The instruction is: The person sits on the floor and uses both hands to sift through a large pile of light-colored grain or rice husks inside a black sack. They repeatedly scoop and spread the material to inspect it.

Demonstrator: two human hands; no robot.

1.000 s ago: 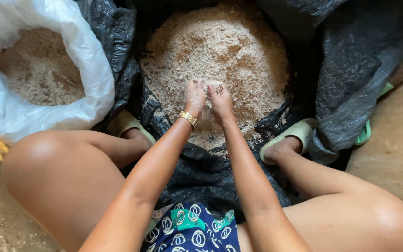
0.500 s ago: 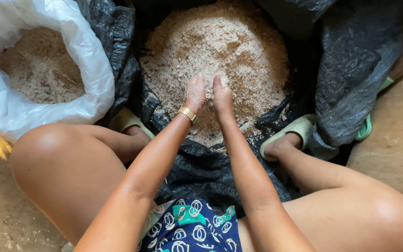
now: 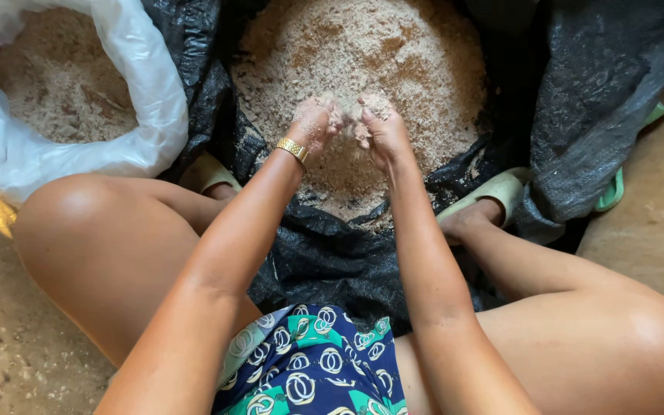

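Observation:
A heap of pale brown sawdust [image 3: 363, 54] fills an open black plastic sack [image 3: 578, 92] in front of me. My left hand [image 3: 313, 121], with a gold watch at the wrist, and my right hand [image 3: 382, 131] are raised together just above the heap. Both are cupped around a scoop of sawdust [image 3: 351, 111], which clings to the fingers and spills between them. The hands touch each other at the fingertips.
A white plastic bag [image 3: 140, 92] at the left also holds sawdust [image 3: 55, 84]. My bare knees frame the black sack, with pale green sandals [image 3: 493, 196] on my feet against it. Dusty tan floor [image 3: 647, 230] lies to the right and left.
My hands were pressed flat into the heap; they have curled and lifted up with a scoop of sawdust. The view has shifted slightly downward.

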